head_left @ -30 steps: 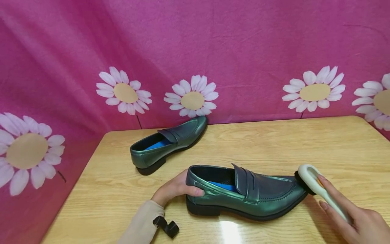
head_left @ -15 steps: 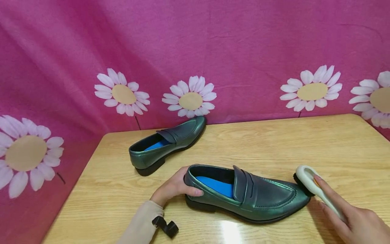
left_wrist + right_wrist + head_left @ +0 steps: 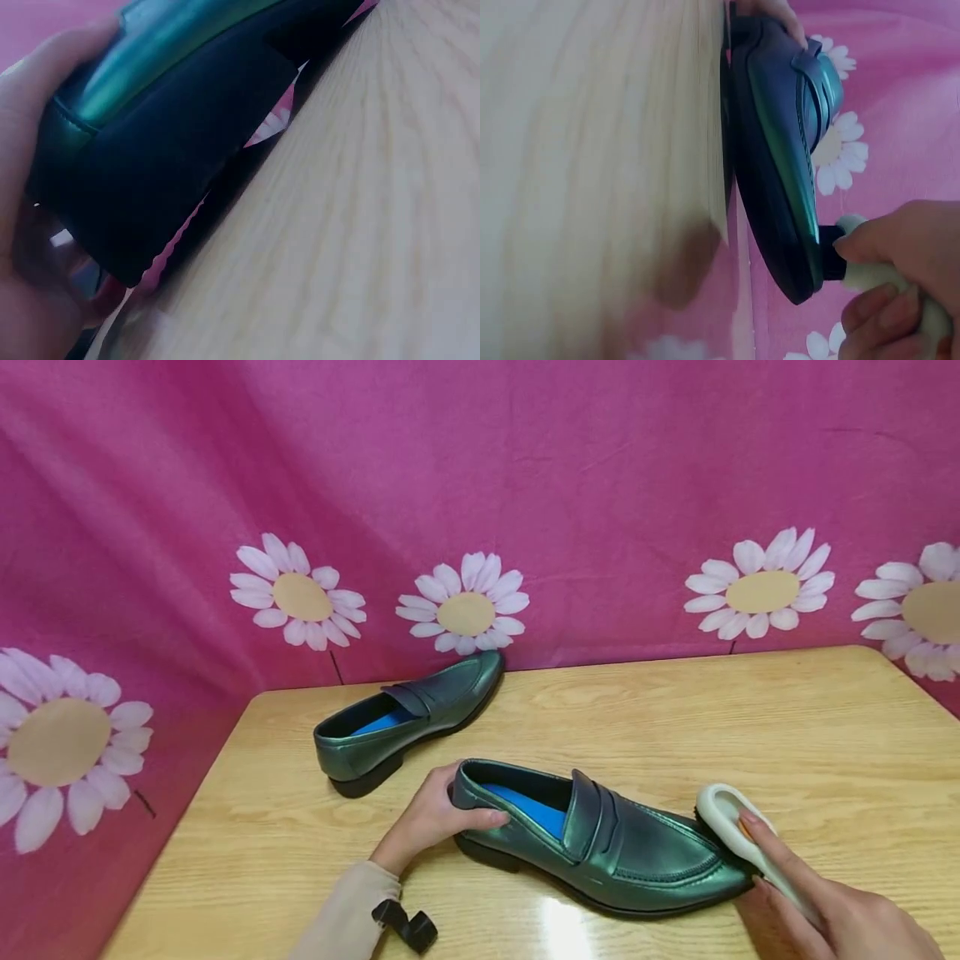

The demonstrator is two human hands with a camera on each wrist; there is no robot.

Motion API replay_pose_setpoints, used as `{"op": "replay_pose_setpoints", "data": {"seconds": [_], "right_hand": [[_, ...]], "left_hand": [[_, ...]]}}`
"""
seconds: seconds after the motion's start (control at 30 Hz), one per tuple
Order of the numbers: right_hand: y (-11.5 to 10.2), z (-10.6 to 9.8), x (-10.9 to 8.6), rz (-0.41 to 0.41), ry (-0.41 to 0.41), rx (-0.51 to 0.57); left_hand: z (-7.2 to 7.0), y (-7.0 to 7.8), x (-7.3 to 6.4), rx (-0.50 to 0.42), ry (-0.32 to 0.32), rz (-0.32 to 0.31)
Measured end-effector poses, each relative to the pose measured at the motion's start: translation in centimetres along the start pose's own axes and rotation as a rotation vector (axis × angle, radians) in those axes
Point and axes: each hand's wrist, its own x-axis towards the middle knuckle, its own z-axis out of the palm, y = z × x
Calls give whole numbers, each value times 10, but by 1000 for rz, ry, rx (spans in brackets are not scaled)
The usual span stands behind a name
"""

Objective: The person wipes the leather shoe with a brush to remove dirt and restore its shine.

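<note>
A dark green penny loafer (image 3: 652,852) with a blue insole points its toe to the right. My left hand (image 3: 427,822) grips it round the heel, thumb along the near side; in the left wrist view the heel block (image 3: 165,142) is tipped up off the table. My right hand (image 3: 862,922) holds a white-handled shoe brush (image 3: 723,827), index finger stretched along its back. The black bristles (image 3: 832,253) press on the upper of the toe in the right wrist view.
The matching loafer (image 3: 461,689) stands farther back on the wooden table (image 3: 675,718), toe against a pink daisy-print cloth (image 3: 600,527) behind the table. A black curled band (image 3: 408,927) shows at my left sleeve (image 3: 348,902).
My left hand has tilted the held loafer and swung its toe slightly nearer to me. The brush in my right hand has moved left and a little down over the toe.
</note>
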Motion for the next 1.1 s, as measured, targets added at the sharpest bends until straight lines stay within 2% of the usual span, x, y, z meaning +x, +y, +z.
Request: {"op": "replay_pose_setpoints", "data": {"seconds": [0.13, 0.17, 0.23, 0.37, 0.43, 0.47, 0.53, 0.63, 0.7, 0.8, 0.97, 1.03, 1.1], "right_hand": [[-8, 6, -3, -47, 4, -25], [-9, 7, -4, -61, 31, -24], [-10, 7, -4, -78, 92, -29], [-2, 2, -1, -47, 188, -32], [3, 1, 1, -35, 188, -33], [5, 1, 2, -32, 184, -34], [6, 3, 3, -75, 196, -15], [2, 9, 2, -118, 150, -1], [0, 10, 2, -115, 98, 5], [4, 10, 4, -73, 95, -10], [18, 7, 13, -20, 82, -10], [19, 8, 14, -10, 0, -3], [13, 12, 12, -29, -45, 6]], "left_hand": [[5, 2, 2, 179, 143, 81], [7, 2, 2, 204, 174, 93], [9, 4, 2, 226, 231, 108], [17, 5, 1, 234, 322, 111], [20, 5, 1, 250, 348, 113], [22, 4, 1, 256, 354, 112], [23, 4, 1, 261, 348, 107], [22, 2, -1, 209, 293, 59], [22, 3, -2, 156, 250, 14], [22, 5, -4, 91, 211, -33], [28, 11, -7, 110, 245, -23], [31, 13, -8, 129, 259, -18], [33, 12, -9, 121, 258, -12]]}}
